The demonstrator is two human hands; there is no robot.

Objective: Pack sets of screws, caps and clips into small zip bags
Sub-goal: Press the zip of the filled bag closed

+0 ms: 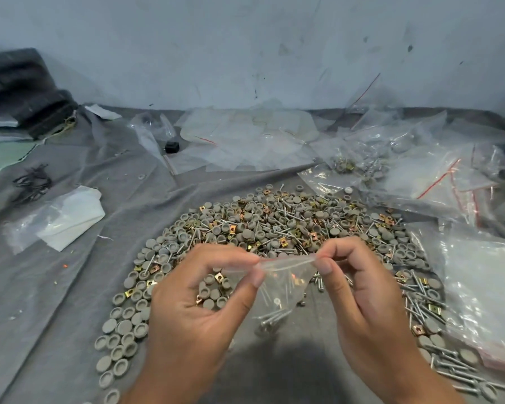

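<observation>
Here, on the left of the grey cloth sheet (70, 287), a white folded plastic packet (67, 217) lies well apart from the work. Toward the middle, a heap of grey round plastic caps, brass-coloured square clips and silver screws (274, 225) spreads in an arc. Above its near edge, the left hand (199, 304) pinches the left end of a small clear zip bag (280, 284) between thumb and forefinger, the other fingers loosely curled. The bag's mouth runs left to right between the 2 hands, and its body hangs below with several screws at the bottom. The right hand (359, 290) pinches the right end of the mouth just as narrowly. Both hands sit equally close, so sealing or opening the strip looks like the step in hand. At the right edge lie clear bags with red zip lines (449, 182).
</observation>
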